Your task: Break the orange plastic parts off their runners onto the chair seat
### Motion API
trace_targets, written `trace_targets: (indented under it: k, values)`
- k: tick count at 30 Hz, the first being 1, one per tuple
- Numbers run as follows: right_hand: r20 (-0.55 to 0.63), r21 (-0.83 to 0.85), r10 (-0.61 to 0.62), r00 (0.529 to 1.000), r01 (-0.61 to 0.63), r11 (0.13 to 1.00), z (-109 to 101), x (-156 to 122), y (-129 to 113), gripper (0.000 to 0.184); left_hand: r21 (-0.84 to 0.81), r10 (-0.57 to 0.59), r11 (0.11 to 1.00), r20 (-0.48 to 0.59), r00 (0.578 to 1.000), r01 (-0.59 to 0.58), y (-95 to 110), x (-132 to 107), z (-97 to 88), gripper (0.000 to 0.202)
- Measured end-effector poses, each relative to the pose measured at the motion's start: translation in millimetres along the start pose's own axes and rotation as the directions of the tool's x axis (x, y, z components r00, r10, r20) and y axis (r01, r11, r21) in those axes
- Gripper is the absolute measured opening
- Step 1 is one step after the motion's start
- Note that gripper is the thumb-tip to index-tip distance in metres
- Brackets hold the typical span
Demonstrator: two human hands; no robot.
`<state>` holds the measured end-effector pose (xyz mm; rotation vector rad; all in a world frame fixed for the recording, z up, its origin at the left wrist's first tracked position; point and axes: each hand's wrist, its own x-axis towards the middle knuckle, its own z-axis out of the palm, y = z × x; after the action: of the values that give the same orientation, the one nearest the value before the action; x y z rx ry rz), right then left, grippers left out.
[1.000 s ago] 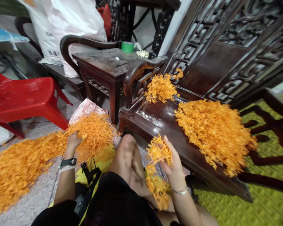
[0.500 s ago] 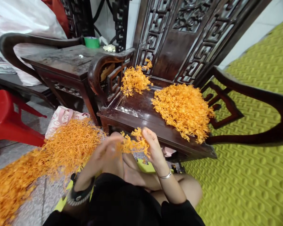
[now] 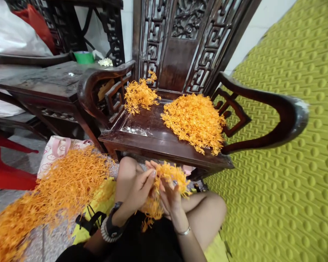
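My left hand pinches at the near end of a bunch of orange, branching plastic-looking sprigs, thumb and fingers together. My right hand is closed around the same bunch, and its tips stick out past the fingers to the right. More orange sprigs hang below and between the hands, over my lap. Both hands are close together in front of the chair seat. A large heap of orange sprigs and a smaller heap lie on the dark wooden chair.
A long pile of thin orange strands covers the floor on the left, against a pink-handled cloth bag. A red stool stands beside it. Green tape sits on a side table. Yellow textured matting is at right.
My hands have come together lower down, and the bunch now looks fuller, with sprigs hanging over my lap. The view has shifted, so the chair appears further left.
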<state>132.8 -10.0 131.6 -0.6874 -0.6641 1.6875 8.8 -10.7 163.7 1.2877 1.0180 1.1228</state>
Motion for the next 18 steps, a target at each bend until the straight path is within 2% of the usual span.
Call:
trace_targets:
  k: [2, 3, 6, 7, 9, 10, 11, 13, 15, 18]
  values:
    - [0.045, -0.168, -0.065, 0.997, 0.072, 0.983, 5, -5, -3, 0.065, 0.189, 0.069, 0.98, 0.0, 0.998, -0.068, -2, -5, 2.4, 0.035]
    - [0.049, -0.232, -0.077, 0.996, 0.087, 0.969, 8, -6, -6, 0.063, 0.249, 0.101, 0.965, -0.039, 0.994, -0.089, -4, -8, 3.2, 0.033]
    - [-0.073, -0.267, -0.139, 0.988, 0.115, 0.957, 19, -7, -9, 0.039, 0.309, 0.162, 0.946, -0.187, 0.969, -0.099, -10, -15, 2.1, 0.027]
    - [-0.122, -0.234, -0.151, 0.981, 0.119, 0.965, 21, -8, -8, 0.032, 0.322, 0.194, 0.941, -0.258, 0.946, -0.105, -11, -16, -0.4, 0.026]
    - [-0.204, -0.122, -0.168, 0.964, 0.146, 0.982, 23, -11, -7, 0.028, 0.322, 0.255, 0.94, -0.443, 0.86, -0.113, -10, -15, -9.7, 0.026]
    - [-0.226, -0.069, -0.177, 0.958, 0.166, 0.984, 22, -14, -7, 0.026, 0.295, 0.264, 0.948, -0.519, 0.813, -0.119, -7, -14, -16.0, 0.027]
    - [-0.241, -0.038, -0.2, 0.95, 0.197, 0.98, 20, -16, -8, 0.025, 0.255, 0.255, 0.959, -0.565, 0.784, -0.128, -4, -12, -22.7, 0.028]
    - [-0.214, -0.099, -0.265, 0.94, 0.249, 0.963, 17, -20, -9, 0.024, 0.168, 0.214, 0.975, -0.569, 0.794, -0.142, 1, -10, -33.6, 0.029]
    - [-0.112, -0.242, -0.277, 0.954, 0.245, 0.939, 17, -22, -8, 0.025, 0.133, 0.185, 0.982, -0.489, 0.852, -0.137, 4, -11, -36.2, 0.029]
    - [0.005, -0.319, -0.156, 0.988, 0.149, 0.936, 26, -19, 2, 0.042, 0.157, 0.142, 0.983, -0.339, 0.93, -0.093, -1, -16, -22.1, 0.026]
